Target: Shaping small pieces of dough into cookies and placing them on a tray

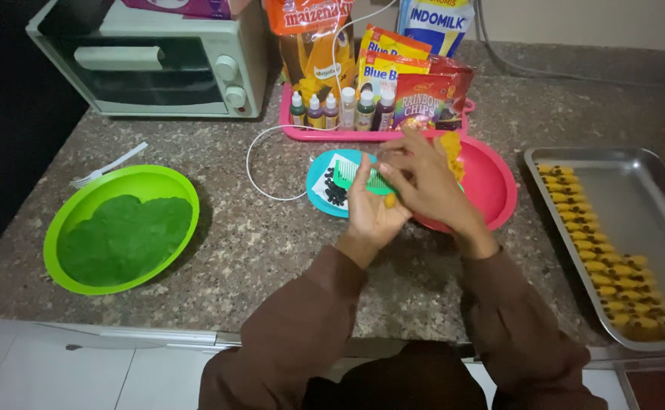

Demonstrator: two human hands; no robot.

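A green plastic comb (363, 177) is held in the left hand (370, 209). A small yellow dough lump (390, 200) is pinched by the right hand (423, 182). A red round plastic bowl (492, 186) sits just behind the hands.

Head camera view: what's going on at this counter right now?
A person in brown sleeves holds a green comb in the left hand, with a small piece of yellow dough against it, while the right hand presses at that dough. Behind the hands sits a red bowl with more yellow dough and a blue plate with small dark bits. A metal tray at the right carries rows of shaped yellow pieces; a green bowl at the left holds green dough.
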